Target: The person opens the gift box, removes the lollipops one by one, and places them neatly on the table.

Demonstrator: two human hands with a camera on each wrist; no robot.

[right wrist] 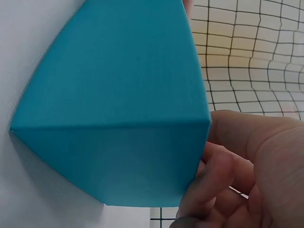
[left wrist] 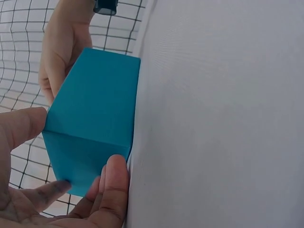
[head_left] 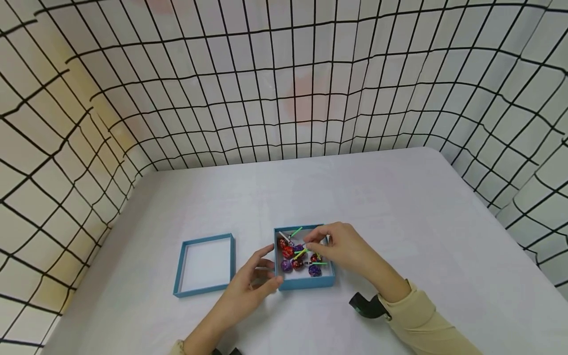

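Note:
A blue open-topped box [head_left: 306,283] with a white inside stands on the white table. Several lollipops lie in it, with red wrappers [head_left: 288,252] and purple wrappers [head_left: 314,270], and green, yellow and white sticks. My left hand [head_left: 248,283] rests at the box's left side, its thumb near the front corner and fingertips against the wall [left wrist: 85,156]. Over the right wall reaches my right hand [head_left: 343,246], thumb and forefinger close together above the lollipops. Whether they pinch a stick cannot be told; in the right wrist view the box wall [right wrist: 114,66] hides the contents.
Left of the box lies a matching blue-rimmed lid [head_left: 204,290], its white inside facing up. White cloth with a black grid [head_left: 310,88] rises behind the table and along both sides. A black strap piece [head_left: 368,306] hangs at the right wrist.

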